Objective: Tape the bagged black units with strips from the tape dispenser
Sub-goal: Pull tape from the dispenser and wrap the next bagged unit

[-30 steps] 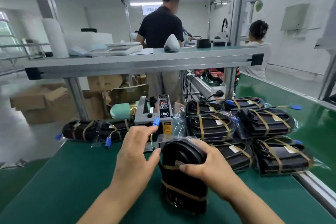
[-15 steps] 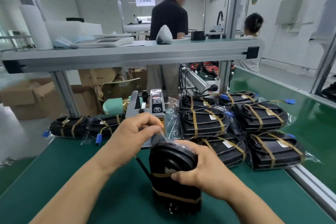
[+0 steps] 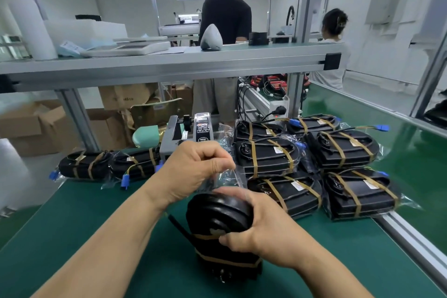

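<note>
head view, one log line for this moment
left hand: pinches clear bag | right hand: grips black unit, upright on mat | tape dispenser: behind left hand

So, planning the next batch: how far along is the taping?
Done: the taped pile on the right, two taped units on the left. In hand: the right hand steadies an upright unit while the left hand pinches its bag top. Left: likely taping that top.

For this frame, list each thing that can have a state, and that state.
held unit: upright, bagged, two tape bands.
left hand: pinches the loose top of the clear bag.
right hand: grips the held unit.
tape dispenser: partly hidden behind the left hand.
units at right: bagged, taped, stacked flat.
units at left: bagged, taped, lying flat.
</note>
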{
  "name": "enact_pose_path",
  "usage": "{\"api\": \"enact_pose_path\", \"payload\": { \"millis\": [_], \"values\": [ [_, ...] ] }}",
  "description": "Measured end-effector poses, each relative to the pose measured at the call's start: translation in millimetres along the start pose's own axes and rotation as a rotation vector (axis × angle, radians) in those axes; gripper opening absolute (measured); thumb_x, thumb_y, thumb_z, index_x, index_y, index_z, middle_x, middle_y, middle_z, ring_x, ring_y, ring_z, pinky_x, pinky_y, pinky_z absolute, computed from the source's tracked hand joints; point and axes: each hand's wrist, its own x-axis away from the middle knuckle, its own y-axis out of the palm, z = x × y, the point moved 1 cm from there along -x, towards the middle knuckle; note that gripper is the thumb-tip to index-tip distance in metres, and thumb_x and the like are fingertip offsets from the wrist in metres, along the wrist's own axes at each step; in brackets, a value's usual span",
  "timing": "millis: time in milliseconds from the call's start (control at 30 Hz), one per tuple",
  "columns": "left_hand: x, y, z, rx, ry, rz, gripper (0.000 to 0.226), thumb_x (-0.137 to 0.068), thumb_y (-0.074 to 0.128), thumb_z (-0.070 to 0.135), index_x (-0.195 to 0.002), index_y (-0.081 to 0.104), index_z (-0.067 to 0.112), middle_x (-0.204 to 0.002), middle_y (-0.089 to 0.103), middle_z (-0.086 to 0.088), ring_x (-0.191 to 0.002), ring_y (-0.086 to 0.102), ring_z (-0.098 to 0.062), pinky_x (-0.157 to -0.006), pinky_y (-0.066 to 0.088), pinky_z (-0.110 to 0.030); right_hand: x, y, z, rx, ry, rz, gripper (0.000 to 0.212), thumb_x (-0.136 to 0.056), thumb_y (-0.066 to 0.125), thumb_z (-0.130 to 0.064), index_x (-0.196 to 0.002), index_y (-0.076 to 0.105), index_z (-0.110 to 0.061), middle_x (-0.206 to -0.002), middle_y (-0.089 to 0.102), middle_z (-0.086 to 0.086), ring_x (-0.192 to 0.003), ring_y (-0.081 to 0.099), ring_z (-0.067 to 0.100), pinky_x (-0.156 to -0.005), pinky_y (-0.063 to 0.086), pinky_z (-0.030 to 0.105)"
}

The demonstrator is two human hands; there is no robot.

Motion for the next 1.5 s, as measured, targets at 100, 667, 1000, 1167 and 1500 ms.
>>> {"api": "enact_pose_path", "payload": {
  "millis": [100,667,1000,1167,1500],
  "values": [
    [-3.7,1.6,-1.9,0.034,-0.007,-0.025,0.007,-0.079,0.071,0.018,-0.075,0.073,0.012,-0.070,0.065,0.007,-0.060,0.054,-0.007,-0.060,0.046,-0.019,1.0,-0.1,2.4,0.019,0.015,0.009,0.064,-0.068,0.078,0.001,-0.122,0.064,-0.030,-0.104,0.076,-0.002,-0.093,0.072,0.009,-0.080,0.051,0.016],
    [9.0,-20.9,-120.6,0.615,-0.885,0.848,0.021,-0.099,0.058,0.020,-0.080,0.064,0.012,-0.067,0.057,0.002,-0.051,0.042,-0.005,-0.033,0.033,-0.012,-1.8,14.1,16.4,-0.080,0.049,0.540,0.076,-0.071,0.084,-0.012,-0.119,0.053,-0.062,-0.095,0.070,-0.035,-0.090,0.068,-0.010,-0.083,0.046,0.013],
    [-20.1,-19.5,-122.2,0.783,-0.979,0.925,0.022,-0.095,0.062,0.019,-0.075,0.059,0.012,-0.039,0.054,0.006,-0.030,0.047,0.000,-0.039,0.035,-0.014,-2.7,8.5,17.3,-0.084,0.040,0.550,0.073,-0.070,0.084,-0.010,-0.117,0.055,-0.059,-0.096,0.070,-0.033,-0.088,0.067,-0.011,-0.072,0.047,0.002],
    [-25.0,-14.3,-122.2,0.811,-0.925,1.052,0.021,-0.091,0.059,0.010,-0.072,0.054,0.015,-0.059,0.052,0.002,-0.036,0.044,-0.005,-0.034,0.032,-0.013,-2.4,10.5,14.1,-0.069,0.043,0.538,0.075,-0.071,0.084,-0.012,-0.126,0.055,-0.053,-0.099,0.071,-0.030,-0.091,0.066,-0.010,-0.085,0.048,0.012],
    [36.4,1.7,-4.7,0.484,-0.346,0.415,0.015,-0.069,0.074,0.031,-0.066,0.071,0.017,-0.064,0.056,0.002,-0.055,0.049,-0.007,-0.051,0.044,-0.015,-2.8,7.2,19.0,-0.024,0.026,0.441,0.076,-0.071,0.085,-0.008,-0.120,0.053,-0.057,-0.099,0.070,-0.034,-0.094,0.066,-0.011,-0.080,0.045,0.000]
  ]
}}
